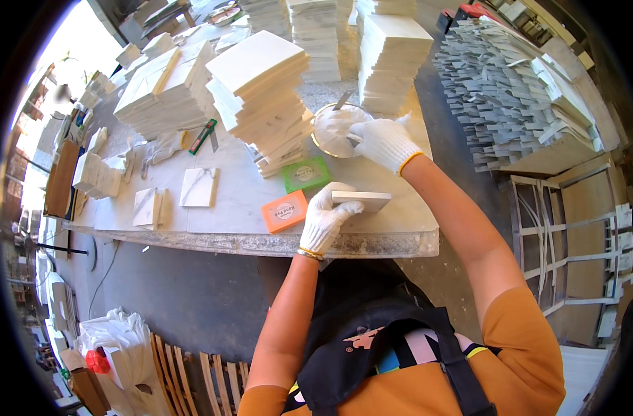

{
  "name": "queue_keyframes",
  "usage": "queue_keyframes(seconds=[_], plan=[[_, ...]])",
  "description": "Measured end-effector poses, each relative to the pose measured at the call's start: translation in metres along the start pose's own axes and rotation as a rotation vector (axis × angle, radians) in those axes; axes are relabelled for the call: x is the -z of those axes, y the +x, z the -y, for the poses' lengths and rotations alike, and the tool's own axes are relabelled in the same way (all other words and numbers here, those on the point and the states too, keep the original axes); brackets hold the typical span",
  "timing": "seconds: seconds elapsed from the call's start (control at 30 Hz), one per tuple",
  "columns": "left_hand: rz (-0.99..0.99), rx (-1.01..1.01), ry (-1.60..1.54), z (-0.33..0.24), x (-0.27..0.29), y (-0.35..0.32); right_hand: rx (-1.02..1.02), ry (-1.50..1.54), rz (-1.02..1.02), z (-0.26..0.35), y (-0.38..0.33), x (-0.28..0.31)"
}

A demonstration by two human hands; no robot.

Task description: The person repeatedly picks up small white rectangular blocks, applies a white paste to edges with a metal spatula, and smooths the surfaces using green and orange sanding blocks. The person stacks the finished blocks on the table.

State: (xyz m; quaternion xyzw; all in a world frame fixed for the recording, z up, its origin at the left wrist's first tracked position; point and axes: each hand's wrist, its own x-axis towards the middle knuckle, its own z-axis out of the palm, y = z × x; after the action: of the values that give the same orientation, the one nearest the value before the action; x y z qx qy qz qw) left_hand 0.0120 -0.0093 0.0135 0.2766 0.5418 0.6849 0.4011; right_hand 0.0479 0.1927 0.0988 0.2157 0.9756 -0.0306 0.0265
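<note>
My left hand [323, 220], in a white knit glove, grips a small marble tile [372, 200] near the front edge of the table, thumb on its near side. My right hand [387, 144], gloved likewise, is at the right side of a round bowl [314, 139] of white paste or powder. Its fingers are closed over the bowl; a small dark piece shows at the fingertips, too hidden to name. A flat metal blade [343, 99] sticks up at the bowl's far rim. Beside my left hand lie an orange hand pad [284, 211] and a green one [305, 175].
Tall tile stacks [257, 66] stand beyond the bowl. Loose tiles [199, 187], a green-handled cutter [203, 136] and a spare glove [164, 151] lie to the left. Beyond the table's right edge, grey strips [483, 90] are piled above a metal-framed rack [538, 236].
</note>
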Motion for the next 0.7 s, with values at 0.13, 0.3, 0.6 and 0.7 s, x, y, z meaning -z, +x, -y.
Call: queue_keyframes(seconds=[0.13,0.3,0.6,0.7], plan=[[0.015,0.019,-0.021,0.001,0.001,0.004,0.030,-0.026,0.016,-0.006,0.001,0.001],[0.018,0.015,0.060,0.004,0.002,0.002,0.078,-0.079,-0.017,-0.011,-0.003,0.000],[0.003,-0.037,0.084,0.007,0.002,0.002,0.023,0.123,-0.268,-0.040,-0.042,0.030],[-0.011,-0.025,0.097,0.018,0.006,0.005,0.029,0.661,-0.164,-0.053,-0.070,0.033]])
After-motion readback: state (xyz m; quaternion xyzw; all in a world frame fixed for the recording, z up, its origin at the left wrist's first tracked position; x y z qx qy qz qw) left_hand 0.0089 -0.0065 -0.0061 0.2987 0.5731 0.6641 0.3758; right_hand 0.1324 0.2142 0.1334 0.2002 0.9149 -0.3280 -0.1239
